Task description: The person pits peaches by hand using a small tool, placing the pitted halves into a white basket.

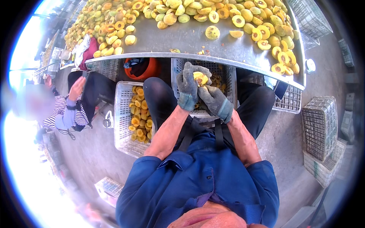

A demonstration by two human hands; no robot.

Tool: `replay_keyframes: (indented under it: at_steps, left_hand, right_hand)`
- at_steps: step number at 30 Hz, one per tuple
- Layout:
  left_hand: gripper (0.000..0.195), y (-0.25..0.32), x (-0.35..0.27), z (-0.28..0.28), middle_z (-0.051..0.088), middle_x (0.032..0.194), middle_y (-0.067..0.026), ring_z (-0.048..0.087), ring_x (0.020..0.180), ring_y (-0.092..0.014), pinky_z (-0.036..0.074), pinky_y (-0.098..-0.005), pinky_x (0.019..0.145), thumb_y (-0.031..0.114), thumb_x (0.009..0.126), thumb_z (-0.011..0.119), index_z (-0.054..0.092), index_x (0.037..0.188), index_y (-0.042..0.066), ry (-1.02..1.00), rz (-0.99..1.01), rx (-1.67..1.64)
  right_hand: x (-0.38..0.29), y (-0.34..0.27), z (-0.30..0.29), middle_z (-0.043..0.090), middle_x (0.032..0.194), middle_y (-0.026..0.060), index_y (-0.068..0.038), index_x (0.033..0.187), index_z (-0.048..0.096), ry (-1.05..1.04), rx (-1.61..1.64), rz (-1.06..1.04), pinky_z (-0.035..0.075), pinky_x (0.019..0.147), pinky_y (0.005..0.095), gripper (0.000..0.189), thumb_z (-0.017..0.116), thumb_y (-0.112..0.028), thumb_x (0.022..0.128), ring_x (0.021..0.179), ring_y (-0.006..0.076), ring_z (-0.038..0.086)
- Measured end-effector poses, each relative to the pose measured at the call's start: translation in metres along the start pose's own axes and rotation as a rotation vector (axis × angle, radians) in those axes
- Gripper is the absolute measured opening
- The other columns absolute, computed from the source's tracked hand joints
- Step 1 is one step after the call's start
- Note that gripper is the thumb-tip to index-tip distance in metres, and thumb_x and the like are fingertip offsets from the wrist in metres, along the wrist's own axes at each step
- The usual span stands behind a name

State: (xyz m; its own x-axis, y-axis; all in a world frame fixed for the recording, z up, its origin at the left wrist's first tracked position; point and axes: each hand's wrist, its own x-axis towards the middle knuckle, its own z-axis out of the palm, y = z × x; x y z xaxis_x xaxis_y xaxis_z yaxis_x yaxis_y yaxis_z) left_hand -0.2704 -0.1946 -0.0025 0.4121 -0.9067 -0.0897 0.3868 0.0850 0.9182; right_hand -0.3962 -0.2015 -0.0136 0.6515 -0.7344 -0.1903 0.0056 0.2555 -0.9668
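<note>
Both of my hands wear grey work gloves with green cuffs and meet over the space between my knees. My left hand (pixel 186 85) grips a piece of yellow stone fruit (pixel 200 78), its fingers wrapped behind it. At the fruit's lower edge are the fingers of my right hand (pixel 216 100); whether they hold a small tool cannot be seen. Under my hands a plastic crate (pixel 232 85) contains fruit scraps. Beside my left knee, a white crate (pixel 122 114) holds hollowed fruit halves (pixel 141 114).
Ahead, a metal table (pixel 176 37) with a raised rim bears heaped fruit (pixel 256 17), whole and halved. Beneath it stands an orange bucket (pixel 154 69). A phone (pixel 281 89) lies near my right knee. Stacked crates (pixel 319 128) stand right; a co-worker (pixel 68 111) sits left.
</note>
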Motion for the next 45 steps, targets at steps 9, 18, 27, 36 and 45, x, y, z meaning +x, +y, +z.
replay_keyframes:
  at_steps: [9, 18, 27, 36, 45]
  left_hand:
    - [0.065, -0.007, 0.013, -0.011, 0.067, 0.068, -0.0123, 0.064, 0.059, -0.019, 0.053, -0.0301, 0.056, 0.048, 0.104, 0.035, 0.068, 0.077, 0.0, -0.197, -0.019, 0.094]
    - [0.046, -0.013, 0.013, 0.002, 0.069, 0.085, -0.0137, 0.066, 0.074, -0.022, 0.055, -0.0309, 0.071, 0.039, 0.106, 0.039, 0.062, 0.097, 0.001, 0.039, -0.019, -0.093]
    - [0.032, 0.1, -0.02, -0.158, 0.072, 0.088, -0.0081, 0.067, 0.078, -0.022, 0.053, -0.0346, 0.076, 0.02, 0.103, 0.047, 0.07, 0.09, 0.003, 0.391, 0.394, 0.737]
    - [0.02, 0.073, 0.052, -0.128, 0.065, 0.101, -0.0066, 0.061, 0.095, -0.03, 0.049, -0.0446, 0.08, 0.02, 0.082, 0.07, 0.066, 0.1, 0.013, 0.359, 0.952, 1.607]
    - [0.044, -0.041, 0.214, 0.053, 0.062, 0.12, -0.0116, 0.055, 0.118, -0.031, 0.048, -0.0456, 0.089, 0.039, 0.078, 0.073, 0.066, 0.113, 0.014, -0.229, 0.306, 1.694]
  right_hand:
    - [-0.008, -0.006, -0.019, 0.04, 0.057, -0.0041, -0.012, 0.084, 0.054, -0.309, 0.493, 0.444, 0.025, 0.034, 0.0195, 0.051, 0.054, -0.062, 0.095, 0.039, 0.0039, 0.033]
    - [0.001, 0.028, -0.042, 0.039, 0.054, -0.0026, -0.013, 0.089, 0.05, -0.42, 0.884, 0.457, 0.024, 0.029, 0.0207, 0.054, 0.04, -0.065, 0.099, 0.033, 0.0058, 0.029]
    - [0.008, 0.023, -0.058, 0.038, 0.051, -0.0024, -0.015, 0.082, 0.047, -0.203, 0.681, 0.374, 0.027, 0.03, 0.024, 0.048, 0.04, -0.059, 0.102, 0.034, 0.0074, 0.03]
    - [0.024, 0.032, -0.037, 0.038, 0.051, -0.0005, -0.016, 0.079, 0.048, -0.072, 0.562, 0.393, 0.028, 0.032, 0.0279, 0.045, 0.047, -0.054, 0.101, 0.035, 0.0119, 0.033]
    - [0.03, 0.041, -0.054, 0.04, 0.054, -0.0005, -0.015, 0.082, 0.049, -0.012, 0.647, 0.405, 0.029, 0.034, 0.0269, 0.041, 0.048, -0.052, 0.101, 0.037, 0.0119, 0.033]
